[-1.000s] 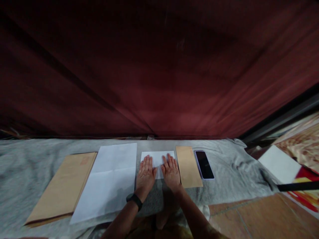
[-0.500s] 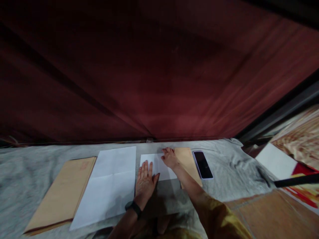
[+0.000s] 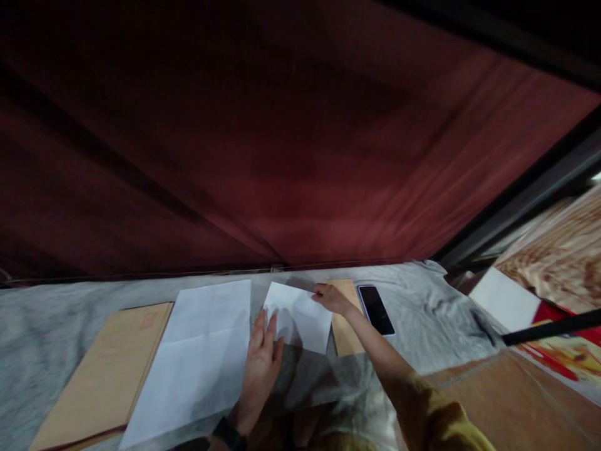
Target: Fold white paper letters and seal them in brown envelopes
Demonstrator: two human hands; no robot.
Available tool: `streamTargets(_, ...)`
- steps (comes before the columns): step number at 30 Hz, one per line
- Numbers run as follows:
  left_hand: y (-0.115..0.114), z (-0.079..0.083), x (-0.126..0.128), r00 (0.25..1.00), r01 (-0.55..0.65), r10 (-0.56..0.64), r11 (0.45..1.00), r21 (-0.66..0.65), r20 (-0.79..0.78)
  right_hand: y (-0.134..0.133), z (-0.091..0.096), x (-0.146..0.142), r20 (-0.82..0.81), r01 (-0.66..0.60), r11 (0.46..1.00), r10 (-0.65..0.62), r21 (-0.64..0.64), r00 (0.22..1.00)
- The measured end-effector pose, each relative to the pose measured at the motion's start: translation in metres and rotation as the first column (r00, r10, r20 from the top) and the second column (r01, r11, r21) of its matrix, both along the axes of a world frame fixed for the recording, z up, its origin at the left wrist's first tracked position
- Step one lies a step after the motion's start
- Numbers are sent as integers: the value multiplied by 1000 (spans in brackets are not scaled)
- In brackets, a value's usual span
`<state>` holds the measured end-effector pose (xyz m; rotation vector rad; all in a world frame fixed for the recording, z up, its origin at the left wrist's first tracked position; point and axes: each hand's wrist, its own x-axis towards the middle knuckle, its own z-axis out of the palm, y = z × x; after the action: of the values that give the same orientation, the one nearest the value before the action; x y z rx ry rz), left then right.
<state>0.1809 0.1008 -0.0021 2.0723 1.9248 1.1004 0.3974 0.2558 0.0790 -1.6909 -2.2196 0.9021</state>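
Paper (image 3: 304, 318), small and white, sits askew near the far edge of the grey cloth (image 3: 432, 326), between a large white sheet (image 3: 201, 351) and a narrow brown envelope (image 3: 344, 339). The right hand (image 3: 333, 298) has thumb and fingers clamped on the paper's far right corner; the left hand (image 3: 261, 363), fingers spread apart, is at its left edge.

A right hand (image 3: 331, 298) pinches a small white paper (image 3: 300, 322) near its far right corner, the left hand (image 3: 261, 366) at the left edge with fingers parted and a dark watch (image 3: 229, 433) at the wrist. On the grey cloth (image 3: 422, 313), a larger sheet (image 3: 201, 351) and brown envelopes (image 3: 103, 369) lie to the left; a narrower envelope (image 3: 346, 338) and a phone (image 3: 376, 311), right. Behind hangs a red curtain (image 3: 291, 169).
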Motion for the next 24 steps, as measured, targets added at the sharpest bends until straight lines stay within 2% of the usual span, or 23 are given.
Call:
streamTargets(3,-21,7,4,989,-33,43,997,-67,142,-33,-4,20,-136,104,994,-107,-25,985)
streamTargets(6,-44,12,8,977,-1,25,994,-113,211,-74,-23,23,-277,216,973,-230,-81,933)
streamTargets(7,-51,14,8,978,24,0,993,-113,210,-87,-32,20,-446,309,932,-361,-189,819)
streamTargets(8,-57,15,8,980,49,-26,993,-112,196,-100,-42,15,-564,387,875,-484,-291,669)
streamTargets(9,-62,15,7,984,70,-51,992,-108,170,-111,-52,9,-619,447,818,-570,-362,541)
streamTargets(12,-70,13,0,989,149,-148,985,-83,14,-135,-74,-7,-640,481,779,-615,-402,461)
streamTargets(16,-71,-1,-12,915,309,-320,947,-86,-247,-145,-86,-18,-638,512,759,-633,-402,437)
streamTargets(20,-72,-14,-19,889,283,-322,945,-163,-325,-149,-88,-17,-642,499,777,-613,-384,461)
streamTargets(22,-72,-18,-21,885,271,-325,942,-198,-333,-154,-88,-12,-648,491,803,-576,-336,499)
streamTargets(24,-71,-20,-22,870,285,-350,932,-223,-348,-163,-89,-6,-642,483,851,-491,-207,589)
